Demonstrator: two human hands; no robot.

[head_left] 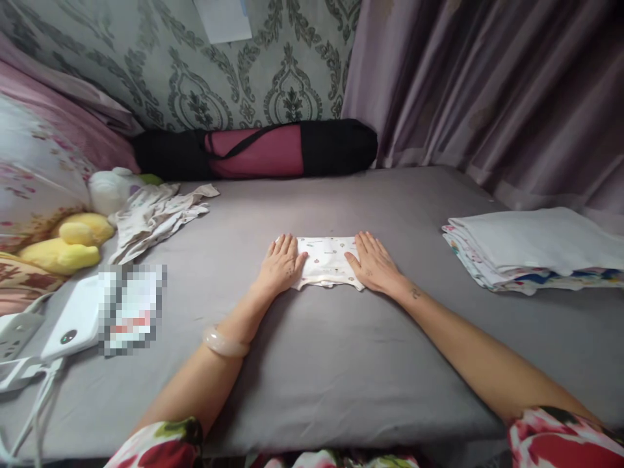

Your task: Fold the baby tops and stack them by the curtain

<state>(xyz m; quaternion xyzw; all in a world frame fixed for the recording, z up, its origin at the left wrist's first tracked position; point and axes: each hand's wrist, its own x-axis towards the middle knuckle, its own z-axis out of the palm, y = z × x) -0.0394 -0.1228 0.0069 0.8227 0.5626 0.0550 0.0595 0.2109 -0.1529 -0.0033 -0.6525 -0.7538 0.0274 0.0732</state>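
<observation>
A small white garment with a tiny scattered print [325, 259] lies folded on the grey bed sheet [341, 357], in the middle of the view. My left hand [285, 261] rests flat over its left edge, fingers stretched out and pointing away from me. Over the right edge, my right hand [374, 261] lies flat in the same way. Both thumbs point inward across the cloth. The parts of the garment beneath my palms are hidden.
Folded cloths [536, 247] are stacked at right. A crumpled light garment [151, 218] lies at left, near yellow plush toys [65, 247]. A white power bank [80, 315] and cables [41, 403] sit front left. A black-and-maroon bag [258, 149] lies along the wall.
</observation>
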